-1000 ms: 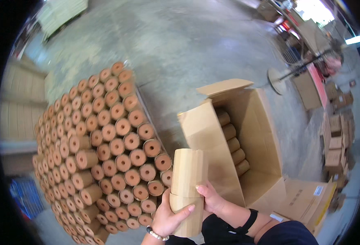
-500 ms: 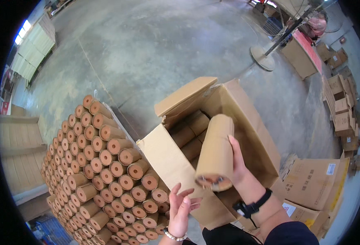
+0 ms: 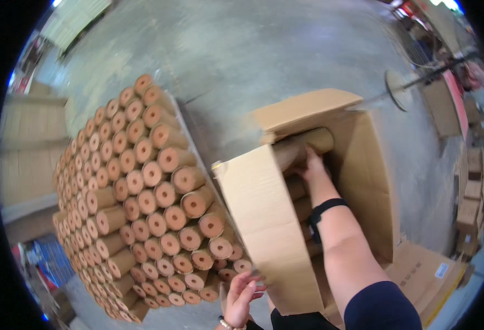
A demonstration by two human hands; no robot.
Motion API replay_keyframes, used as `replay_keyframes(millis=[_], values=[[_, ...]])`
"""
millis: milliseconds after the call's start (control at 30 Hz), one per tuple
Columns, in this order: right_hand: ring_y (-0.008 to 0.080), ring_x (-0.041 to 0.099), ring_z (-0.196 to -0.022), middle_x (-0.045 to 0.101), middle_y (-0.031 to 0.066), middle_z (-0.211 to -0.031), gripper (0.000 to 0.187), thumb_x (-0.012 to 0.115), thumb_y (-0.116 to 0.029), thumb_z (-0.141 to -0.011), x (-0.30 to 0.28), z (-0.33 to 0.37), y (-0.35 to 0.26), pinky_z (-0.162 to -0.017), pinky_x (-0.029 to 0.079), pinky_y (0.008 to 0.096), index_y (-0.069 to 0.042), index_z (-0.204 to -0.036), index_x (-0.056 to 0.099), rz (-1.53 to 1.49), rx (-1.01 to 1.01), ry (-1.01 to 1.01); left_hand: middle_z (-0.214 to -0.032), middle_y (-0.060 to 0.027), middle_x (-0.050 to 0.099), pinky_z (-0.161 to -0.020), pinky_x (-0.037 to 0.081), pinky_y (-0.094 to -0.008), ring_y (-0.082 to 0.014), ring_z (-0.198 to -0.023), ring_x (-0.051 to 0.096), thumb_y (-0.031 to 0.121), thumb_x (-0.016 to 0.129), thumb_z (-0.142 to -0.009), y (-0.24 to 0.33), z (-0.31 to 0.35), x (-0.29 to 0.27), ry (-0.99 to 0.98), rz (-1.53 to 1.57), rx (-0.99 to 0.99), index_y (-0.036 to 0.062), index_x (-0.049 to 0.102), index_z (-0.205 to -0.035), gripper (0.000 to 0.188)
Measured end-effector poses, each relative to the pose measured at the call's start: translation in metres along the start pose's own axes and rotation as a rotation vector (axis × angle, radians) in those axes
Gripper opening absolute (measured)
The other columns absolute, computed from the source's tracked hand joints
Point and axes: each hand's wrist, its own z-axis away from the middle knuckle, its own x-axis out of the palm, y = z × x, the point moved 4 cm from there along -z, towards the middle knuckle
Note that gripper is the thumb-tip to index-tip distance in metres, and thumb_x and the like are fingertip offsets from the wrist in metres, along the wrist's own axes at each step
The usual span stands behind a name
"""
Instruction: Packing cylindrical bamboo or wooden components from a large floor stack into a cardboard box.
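Observation:
My right hand reaches deep into an open cardboard box, its fingers closed around a brown paper-wrapped cylinder lying at the far end. Below it in the box lie more wrapped cylinders, partly hidden by the box wall and my right forearm. My left hand is beside the near left side of the box, fingers loosely curled and apart, with nothing seen in them. Left of the box is a large stack of similar cylinders, their reddish-brown ends showing a round hole in the middle.
A flattened printed carton lies right of the box. Farther right stand a fan on a round base, a table with a red top and stacked cartons. A blue crate sits at the lower left.
My right hand has carried the cylinder from above the box down into its far end. My left hand has dropped slightly, its fingers more curled. The view has shifted.

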Motion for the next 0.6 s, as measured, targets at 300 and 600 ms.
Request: replay_keyframes(millis=[300,600], values=[[0.027,0.044,-0.101,0.044,0.0103,-0.115,0.044,0.054,-0.018,-0.079,-0.039,0.04,-0.035,-0.08,0.04,0.0405,-0.007,-0.119,0.041,0.348,-0.196,-0.151,-0.11,-0.0068,0.051,-0.076,0.042,-0.0284,-0.0167,-0.092,0.055,0.016,0.049,-0.086,-0.014,0.02,-0.046,-0.001,0.113,0.077,0.0086,0.041,-0.116,0.032],[0.0176,0.051,-0.093,0.052,0.0086,-0.104,0.022,0.05,-0.01,-0.084,0.105,0.39,-0.054,-0.084,0.041,0.0312,-0.003,-0.105,0.049,0.637,-1.15,-0.575,-0.108,-0.0075,0.053,-0.074,0.044,-0.0274,-0.0173,-0.09,0.056,0.015,0.05,-0.086,-0.009,0.069,-0.151,0.092,0.39,0.194,0.0071,0.042,-0.116,0.032]])
